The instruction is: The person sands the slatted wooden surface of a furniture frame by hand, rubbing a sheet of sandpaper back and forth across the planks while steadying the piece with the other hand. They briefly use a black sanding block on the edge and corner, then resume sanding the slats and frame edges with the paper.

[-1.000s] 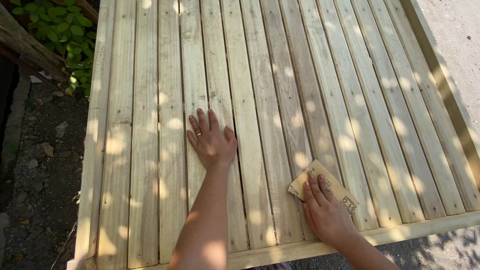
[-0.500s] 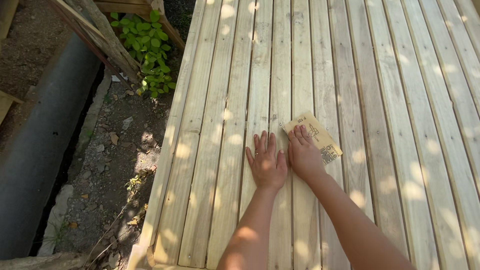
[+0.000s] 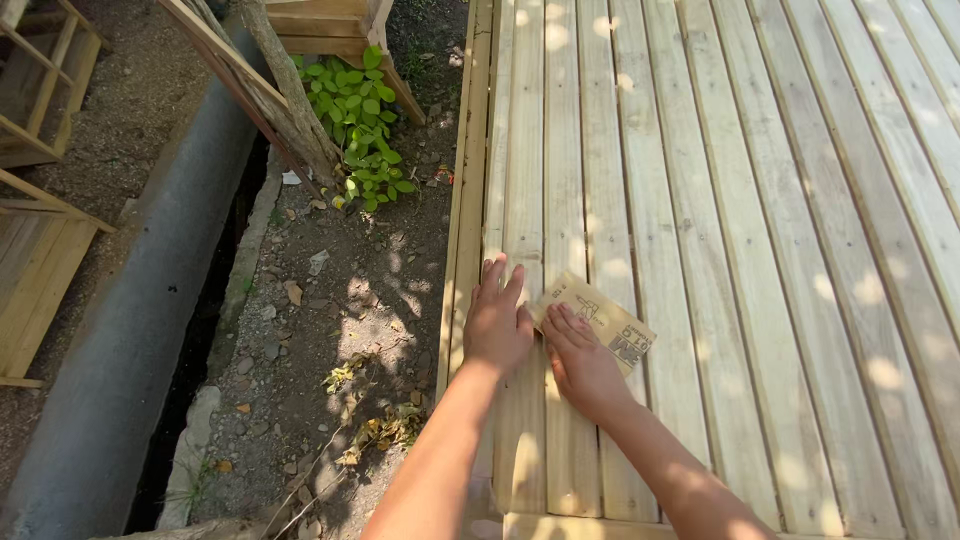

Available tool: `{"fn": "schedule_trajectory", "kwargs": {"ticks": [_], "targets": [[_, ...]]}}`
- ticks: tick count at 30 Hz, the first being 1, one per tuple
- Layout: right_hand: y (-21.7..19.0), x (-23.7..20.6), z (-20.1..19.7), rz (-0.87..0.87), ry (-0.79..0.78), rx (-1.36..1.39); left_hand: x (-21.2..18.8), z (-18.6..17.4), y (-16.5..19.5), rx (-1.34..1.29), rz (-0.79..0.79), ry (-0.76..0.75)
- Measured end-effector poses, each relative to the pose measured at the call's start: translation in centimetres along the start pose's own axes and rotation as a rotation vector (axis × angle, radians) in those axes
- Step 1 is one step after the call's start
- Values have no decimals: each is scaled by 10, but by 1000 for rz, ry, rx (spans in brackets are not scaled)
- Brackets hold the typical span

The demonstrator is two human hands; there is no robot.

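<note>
At the far left, pale wooden frames (image 3: 40,230) lie on gravelly ground, and beside them a grey concrete pipe (image 3: 140,330) runs from the upper middle down to the lower left corner. Right of the pipe is a strip of bare soil (image 3: 340,300) scattered with small stones and dry leaves, dappled with sunlight. At its top, a leafy green plant (image 3: 365,130) grows at the foot of leaning weathered boards (image 3: 270,90).

Next comes the slatted wooden panel (image 3: 760,200), made of long pale planks running away from the viewer, with a cross piece along its near edge. It fills the right half of the view.

The left hand (image 3: 497,318) lies palm down on the planks near the panel's left edge, fingers straight and only slightly apart, gripping nothing. Just beside it, the right hand (image 3: 580,360) presses flat on the near end of a sheet of tan sandpaper (image 3: 600,315), its fingers extended and close together on the paper's printed back. It pinches nothing; the sheet is held down against the wood. The sandpaper lies on the planks at a slant, its far corner clear of the hand, near the left side of the panel. The two hands almost touch at the thumbs.
</note>
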State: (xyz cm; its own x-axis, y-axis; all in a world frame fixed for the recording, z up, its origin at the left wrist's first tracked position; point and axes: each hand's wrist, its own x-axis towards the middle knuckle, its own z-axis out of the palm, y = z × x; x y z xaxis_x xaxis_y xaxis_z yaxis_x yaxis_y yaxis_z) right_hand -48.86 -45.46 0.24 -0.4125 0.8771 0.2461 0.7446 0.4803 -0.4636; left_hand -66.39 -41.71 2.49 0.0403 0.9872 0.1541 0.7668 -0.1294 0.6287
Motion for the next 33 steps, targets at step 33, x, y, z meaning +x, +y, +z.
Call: {"fn": "schedule_trajectory", "kwargs": {"ticks": [33], "targets": [[39,170,7,1025,124,-357,117,-64,-86,-167,368,-249]]}}
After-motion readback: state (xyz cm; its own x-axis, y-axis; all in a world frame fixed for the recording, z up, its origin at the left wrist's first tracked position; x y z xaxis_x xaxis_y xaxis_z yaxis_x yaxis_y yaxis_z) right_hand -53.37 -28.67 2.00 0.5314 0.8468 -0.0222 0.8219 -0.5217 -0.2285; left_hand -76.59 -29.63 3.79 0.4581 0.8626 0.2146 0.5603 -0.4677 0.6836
